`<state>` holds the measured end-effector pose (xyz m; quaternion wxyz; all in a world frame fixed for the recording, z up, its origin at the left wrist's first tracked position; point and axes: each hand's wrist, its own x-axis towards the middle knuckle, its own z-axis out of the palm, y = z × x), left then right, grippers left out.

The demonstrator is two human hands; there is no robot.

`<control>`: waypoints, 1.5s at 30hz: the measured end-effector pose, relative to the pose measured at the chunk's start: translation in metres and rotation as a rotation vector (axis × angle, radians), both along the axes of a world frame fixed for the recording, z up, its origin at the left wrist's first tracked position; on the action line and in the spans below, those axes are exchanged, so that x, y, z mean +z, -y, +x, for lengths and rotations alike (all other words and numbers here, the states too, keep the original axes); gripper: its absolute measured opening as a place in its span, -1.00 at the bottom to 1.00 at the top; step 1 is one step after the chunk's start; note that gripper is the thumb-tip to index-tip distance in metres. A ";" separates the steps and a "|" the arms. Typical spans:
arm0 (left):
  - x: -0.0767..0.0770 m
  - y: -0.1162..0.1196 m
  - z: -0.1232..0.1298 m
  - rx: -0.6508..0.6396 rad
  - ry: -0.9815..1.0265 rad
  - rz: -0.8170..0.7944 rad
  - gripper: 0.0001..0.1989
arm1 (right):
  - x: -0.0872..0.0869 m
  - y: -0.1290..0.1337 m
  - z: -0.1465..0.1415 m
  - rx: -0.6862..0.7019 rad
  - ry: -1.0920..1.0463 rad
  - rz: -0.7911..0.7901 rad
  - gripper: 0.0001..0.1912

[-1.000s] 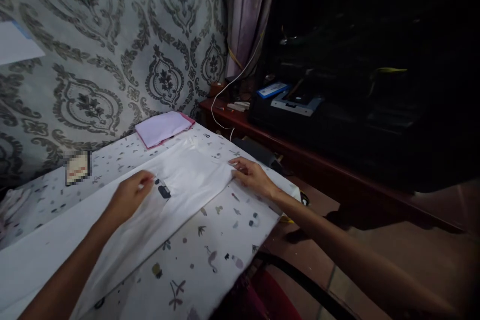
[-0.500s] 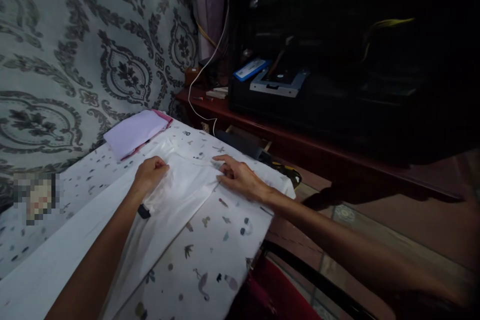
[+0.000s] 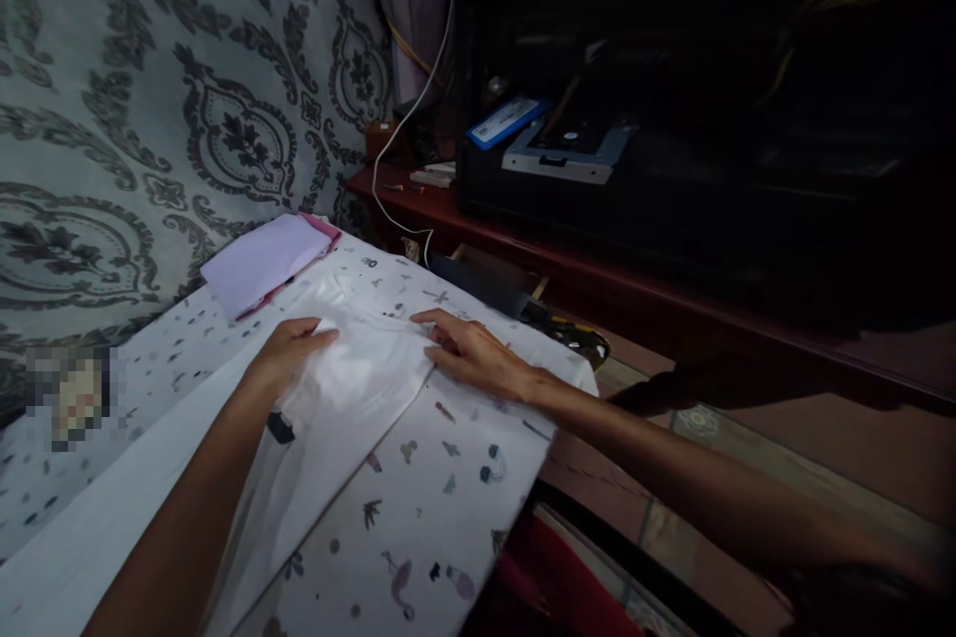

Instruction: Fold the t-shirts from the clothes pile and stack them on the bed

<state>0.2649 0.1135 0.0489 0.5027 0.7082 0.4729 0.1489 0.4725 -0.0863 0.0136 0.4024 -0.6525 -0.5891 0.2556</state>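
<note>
A thin white garment point(image 3: 373, 368) lies stretched along the printed cloth point(image 3: 418, 478), with wrinkles across its far end. A small black tag point(image 3: 281, 428) shows on it beside my left wrist. My left hand point(image 3: 288, 353) is closed on the left side of this end, thumb and fingers together on the fabric. At the opposite side, my right hand point(image 3: 478, 353) has its fingers at the garment's edge. Creases run to its fingertips, and the cloth appears caught between thumb and fingers. Part of the garment is hidden beneath my left forearm.
A folded lilac and pink cloth point(image 3: 265, 264) lies by the patterned wall point(image 3: 239, 129). Beyond the bed-like surface stands a dark red wooden shelf point(image 3: 425, 204) with a white cable point(image 3: 380, 159). A black cabinet point(image 3: 672, 219) holds a blue-edged package point(image 3: 508, 122) and a metal drive point(image 3: 560, 159).
My left thumb and fingers have straightened along the fabric. My right fingers have shifted slightly left, and the garment's far edge is more wrinkled. The camera view has turned slightly.
</note>
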 end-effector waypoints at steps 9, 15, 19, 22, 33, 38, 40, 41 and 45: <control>-0.007 -0.015 -0.010 0.003 -0.014 0.107 -0.62 | -0.003 -0.007 0.001 -0.048 -0.044 -0.059 -0.45; -0.012 -0.013 -0.010 -0.015 -0.060 0.246 -0.66 | -0.002 -0.008 0.001 -0.047 -0.030 -0.048 -0.51; -0.016 -0.014 -0.011 -0.082 -0.183 0.394 -0.66 | -0.002 -0.007 0.000 -0.065 0.013 -0.049 -0.54; -0.021 -0.014 -0.010 -0.114 -0.240 0.549 -0.68 | -0.002 -0.007 -0.001 -0.089 0.019 -0.038 -0.55; -0.028 -0.013 -0.007 -0.137 -0.333 0.642 -0.75 | -0.001 -0.010 -0.004 -0.199 0.056 -0.049 -0.56; -0.026 -0.008 -0.006 -0.113 -0.418 0.652 -0.81 | 0.000 -0.010 -0.006 -0.223 0.055 -0.044 -0.56; -0.024 -0.005 -0.005 -0.118 -0.467 0.664 -0.84 | -0.001 -0.010 -0.007 -0.229 0.035 -0.039 -0.56; -0.023 -0.003 -0.005 -0.125 -0.494 0.676 -0.84 | -0.001 -0.010 -0.008 -0.233 0.022 -0.035 -0.56; -0.021 0.001 -0.005 -0.132 -0.583 0.729 -0.80 | -0.007 -0.009 -0.005 -0.251 -0.063 0.018 -0.56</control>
